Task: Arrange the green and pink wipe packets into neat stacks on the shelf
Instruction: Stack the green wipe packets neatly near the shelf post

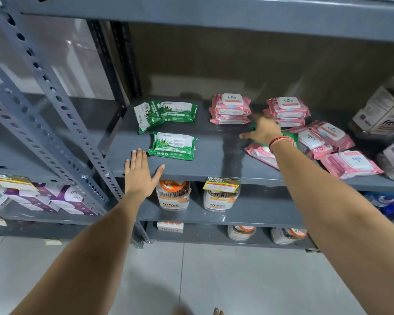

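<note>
Now the right hand (pixel 263 130), fingers spread, reaches onto a green packet (pixel 290 135) among scattered pink packets (pixel 350 163); left hand (pixel 139 172) flat, empty on the shelf (pixel 214 155). Next, probably: grasp it, carry left.

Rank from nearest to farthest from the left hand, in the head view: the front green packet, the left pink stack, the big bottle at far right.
From the left hand:
1. front green packet, just right of its fingertips.
2. left pink stack, back middle.
3. big bottle, far right end.

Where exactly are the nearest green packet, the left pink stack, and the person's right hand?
nearest green packet (pixel 173 145): head view, on its printed front face.
left pink stack (pixel 231 105): head view, on the top packet's white lid flap.
right hand (pixel 263 131): head view, on the back of the hand.
</note>
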